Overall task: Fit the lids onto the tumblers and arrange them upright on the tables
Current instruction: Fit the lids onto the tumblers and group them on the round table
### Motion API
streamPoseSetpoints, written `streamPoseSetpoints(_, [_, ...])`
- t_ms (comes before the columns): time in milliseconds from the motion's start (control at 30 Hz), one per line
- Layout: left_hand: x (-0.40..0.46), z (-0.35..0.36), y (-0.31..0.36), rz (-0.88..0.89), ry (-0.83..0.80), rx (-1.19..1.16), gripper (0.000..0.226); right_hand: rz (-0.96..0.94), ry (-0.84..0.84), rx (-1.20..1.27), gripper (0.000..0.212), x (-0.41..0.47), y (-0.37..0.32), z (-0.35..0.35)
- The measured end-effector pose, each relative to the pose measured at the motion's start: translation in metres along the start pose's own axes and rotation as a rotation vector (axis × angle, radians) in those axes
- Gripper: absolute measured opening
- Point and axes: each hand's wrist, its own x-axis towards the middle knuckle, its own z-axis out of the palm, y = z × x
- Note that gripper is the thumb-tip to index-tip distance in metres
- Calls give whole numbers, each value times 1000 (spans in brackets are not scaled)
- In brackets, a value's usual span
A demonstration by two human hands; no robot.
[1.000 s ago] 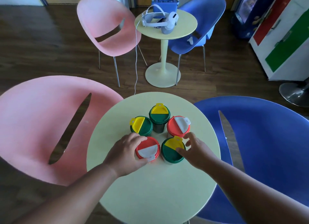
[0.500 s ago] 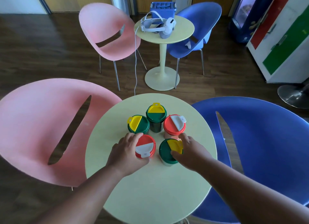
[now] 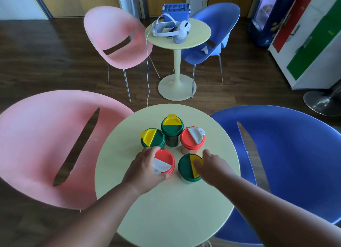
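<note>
Several lidded tumblers stand upright in a ring on the near round table. My left hand grips the near-left tumbler with the red lid from its left side, thumb under the rim. My right hand grips the near-right tumbler with the green lid, its fingers over the yellow flap. Behind them stand a green-lidded tumbler, a dark tumbler with a green and yellow lid and a red-lidded tumbler.
A pink chair is left of the table and a blue chair is right. Farther back a second round table carries a white headset and a blue crate, with a pink chair and a blue chair beside it.
My right hand has closed further over the green lid and the lid has turned, its yellow flap going from the far side to the right. My left hand keeps its grip on the red-lidded tumbler.
</note>
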Motion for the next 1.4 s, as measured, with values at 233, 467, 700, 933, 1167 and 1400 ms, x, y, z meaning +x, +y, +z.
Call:
streamPoseSetpoints(233, [-2, 1, -6, 3, 47, -88, 90, -47, -35, 79, 53, 1, 8, -5])
streamPoseSetpoints(467, [-5, 6, -4, -49, 111, -99, 93, -326, -131, -39, 121, 0, 16, 1])
streamPoseSetpoints(700, [-5, 9, -1, -52, 144, -93, 91, -180, 27, 129, 95, -1, 8, 17])
streamPoseSetpoints(933, [-4, 7, -2, -38, 140, -49, 91, -100, 54, 255, 87, 0, -3, 20])
streamPoseSetpoints(1167, [-2, 6, -5, -13, 135, 14, 85, -79, 61, 312, 82, 0, -9, 24])
streamPoseSetpoints(1400, [-2, 4, -9, -1, 132, 33, 84, -104, 64, 286, 89, 0, -10, 26])
